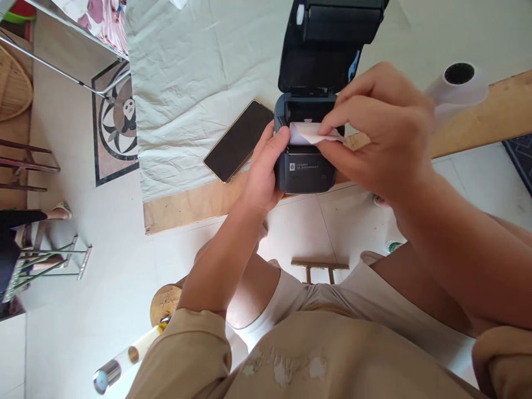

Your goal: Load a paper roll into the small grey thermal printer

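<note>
A small dark label printer (310,173) is held over the table's near edge, its hinged lid (328,55) swung up and back. My left hand (268,160) wraps round the printer's left side, thumb on the rim near the paper. Inside the opening lies white paper (300,134), perhaps a roll. My right hand (378,124) pinches the loose end of that paper between thumb and fingers at the opening's right. Left of the printer, a black-screened phone (239,141) lies on the cloth, close to my left hand.
A pale cloth (187,100) covers the wooden table (183,213). A white cylinder with a dark round end (459,75) rests at the right. Below stand a wooden stool (164,305) and a clear bottle-like tube (124,357). Another person's foot (61,210) shows at far left.
</note>
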`<state>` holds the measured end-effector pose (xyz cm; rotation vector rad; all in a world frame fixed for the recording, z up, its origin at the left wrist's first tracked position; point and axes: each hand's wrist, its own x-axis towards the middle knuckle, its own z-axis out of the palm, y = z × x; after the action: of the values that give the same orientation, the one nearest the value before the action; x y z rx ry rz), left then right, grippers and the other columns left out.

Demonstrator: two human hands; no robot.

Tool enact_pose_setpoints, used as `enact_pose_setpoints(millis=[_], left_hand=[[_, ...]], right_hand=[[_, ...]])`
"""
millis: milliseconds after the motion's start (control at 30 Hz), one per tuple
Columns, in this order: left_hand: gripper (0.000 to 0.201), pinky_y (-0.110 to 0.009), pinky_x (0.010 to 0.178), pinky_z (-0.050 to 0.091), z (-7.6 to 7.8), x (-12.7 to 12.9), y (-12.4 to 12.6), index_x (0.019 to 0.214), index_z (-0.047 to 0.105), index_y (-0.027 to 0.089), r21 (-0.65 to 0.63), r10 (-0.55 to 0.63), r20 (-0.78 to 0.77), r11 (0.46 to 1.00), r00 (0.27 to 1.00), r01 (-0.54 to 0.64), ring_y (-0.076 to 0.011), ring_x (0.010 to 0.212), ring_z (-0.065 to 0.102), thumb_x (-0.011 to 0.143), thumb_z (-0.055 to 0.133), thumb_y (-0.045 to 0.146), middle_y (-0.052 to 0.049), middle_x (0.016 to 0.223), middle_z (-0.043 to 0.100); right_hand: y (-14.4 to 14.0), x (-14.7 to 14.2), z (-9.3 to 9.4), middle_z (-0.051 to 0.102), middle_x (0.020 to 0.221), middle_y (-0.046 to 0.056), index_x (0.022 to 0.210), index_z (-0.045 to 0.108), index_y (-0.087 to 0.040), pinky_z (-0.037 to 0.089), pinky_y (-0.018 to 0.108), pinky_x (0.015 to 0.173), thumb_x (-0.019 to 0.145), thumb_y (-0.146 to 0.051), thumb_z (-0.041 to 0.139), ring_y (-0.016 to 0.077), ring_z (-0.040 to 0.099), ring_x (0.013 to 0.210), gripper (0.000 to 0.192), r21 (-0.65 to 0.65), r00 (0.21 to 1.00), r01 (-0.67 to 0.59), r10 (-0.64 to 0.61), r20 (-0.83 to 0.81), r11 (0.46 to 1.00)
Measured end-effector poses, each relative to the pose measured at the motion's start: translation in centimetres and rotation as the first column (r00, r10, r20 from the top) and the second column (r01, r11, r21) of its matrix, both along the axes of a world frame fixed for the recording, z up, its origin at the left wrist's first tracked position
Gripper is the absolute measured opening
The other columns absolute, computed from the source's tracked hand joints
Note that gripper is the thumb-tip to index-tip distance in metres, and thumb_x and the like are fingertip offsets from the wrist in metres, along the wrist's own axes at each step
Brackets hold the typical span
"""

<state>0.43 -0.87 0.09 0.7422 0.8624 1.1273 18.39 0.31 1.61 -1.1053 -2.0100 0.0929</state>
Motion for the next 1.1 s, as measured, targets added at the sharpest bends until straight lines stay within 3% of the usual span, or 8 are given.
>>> enact_pose_setpoints(millis=[167, 267, 367, 433, 533, 700, 867, 1100], left_hand=[[0.019, -0.021, 0.067, 0.055, 0.3, -0.1, -0.4, 0.107, 0.067, 0.025, 0.036, -0.003, -0.030, 0.999, 1.000, 0.004, -0.0109, 0.076, 0.068, 0.092, 0.076, 0.032, 0.003, 0.089, 0.065], [0.037, -0.024, 0.079, 0.057, 0.4, 0.0, -0.5, 0.118, 0.065, 0.029, 0.029, 0.038, -0.086, 0.999, 0.996, -0.036, -0.0163, 0.094, 0.074, 0.084, 0.079, 0.020, 0.003, 0.091, 0.063], [0.053, -0.031, 0.092, 0.060, 0.6, 0.2, -0.5, 0.126, 0.062, 0.031, 0.014, 0.070, -0.125, 0.998, 0.990, -0.069, -0.0257, 0.120, 0.072, 0.077, 0.079, 0.018, 0.001, 0.103, 0.068], [0.058, -0.030, 0.086, 0.062, 0.8, 0.3, -0.5, 0.126, 0.062, 0.031, 0.019, 0.064, -0.134, 0.998, 0.989, -0.062, -0.0263, 0.117, 0.073, 0.073, 0.079, 0.017, 0.000, 0.105, 0.069], [0.063, -0.027, 0.074, 0.062, 0.9, 0.3, -0.5, 0.129, 0.061, 0.032, 0.042, 0.046, -0.160, 0.998, 0.986, -0.039, -0.0251, 0.108, 0.074, 0.070, 0.079, 0.019, 0.000, 0.106, 0.071], [0.064, -0.035, 0.092, 0.065, 0.6, 0.0, -0.4, 0.129, 0.061, 0.031, 0.063, 0.035, -0.203, 0.998, 0.979, -0.023, -0.0302, 0.124, 0.070, 0.069, 0.080, 0.021, -0.002, 0.112, 0.071], [0.061, -0.040, 0.102, 0.063, 0.3, -0.2, -0.3, 0.125, 0.061, 0.029, 0.088, 0.018, -0.154, 0.996, 0.988, -0.004, -0.0326, 0.131, 0.068, 0.068, 0.081, 0.019, -0.001, 0.108, 0.069], [0.033, -0.040, 0.102, 0.061, 1.2, 0.5, -0.8, 0.116, 0.062, 0.027, 0.021, 0.042, -0.066, 0.999, 0.997, -0.040, -0.0315, 0.135, 0.067, 0.086, 0.075, 0.028, -0.004, 0.106, 0.070]], right_hand=[[-1.3, 0.0, -0.6, 0.074, 0.086, 0.000, 0.079, 0.065, -0.027, 0.050, 0.045, 0.076, 0.093, -0.029, 0.066, 0.0226, 0.070, 0.089, 0.015, 0.137, 0.988, -0.149, 0.143, 0.054, 0.979], [-1.3, 0.7, -0.6, 0.072, 0.083, 0.000, 0.083, 0.063, -0.028, 0.051, 0.051, 0.085, 0.099, -0.038, 0.061, 0.0249, 0.071, 0.094, 0.018, 0.082, 0.975, -0.220, 0.222, -0.025, 0.972], [-0.6, 1.6, -0.3, 0.071, 0.093, 0.003, 0.096, 0.066, -0.028, 0.057, 0.047, 0.084, 0.102, -0.033, 0.053, 0.0228, 0.070, 0.099, 0.015, 0.060, 0.969, -0.096, 0.107, -0.224, 0.994], [0.1, 2.0, -0.3, 0.068, 0.124, 0.003, 0.119, 0.066, -0.031, 0.061, 0.039, 0.081, 0.100, -0.030, 0.054, 0.0231, 0.065, 0.125, 0.023, -0.045, 0.926, -0.033, 0.013, -0.378, 0.998], [1.3, 2.0, -0.5, 0.048, 0.157, 0.001, 0.141, 0.051, -0.035, 0.062, 0.029, 0.065, 0.095, -0.037, 0.059, 0.0232, 0.049, 0.152, 0.048, -0.191, 0.822, -0.150, 0.015, -0.570, 0.970], [2.2, 1.5, -1.0, 0.058, 0.139, 0.005, 0.120, 0.059, -0.029, 0.047, 0.028, 0.047, 0.093, -0.035, 0.053, 0.0207, 0.070, 0.116, 0.029, -0.272, 0.675, -0.101, -0.135, -0.725, 0.957], [1.6, 1.5, -2.0, 0.067, 0.127, 0.005, 0.121, 0.061, -0.030, 0.054, 0.031, 0.054, 0.093, -0.040, 0.060, 0.0235, 0.067, 0.118, 0.030, -0.355, 0.747, -0.219, -0.078, -0.661, 0.909], [1.7, 1.9, -4.0, 0.069, 0.116, 0.004, 0.141, 0.053, -0.033, 0.054, 0.029, 0.069, 0.086, -0.070, 0.070, 0.0174, 0.065, 0.095, 0.068, -0.481, 0.875, -0.354, 0.101, -0.474, 0.802]])
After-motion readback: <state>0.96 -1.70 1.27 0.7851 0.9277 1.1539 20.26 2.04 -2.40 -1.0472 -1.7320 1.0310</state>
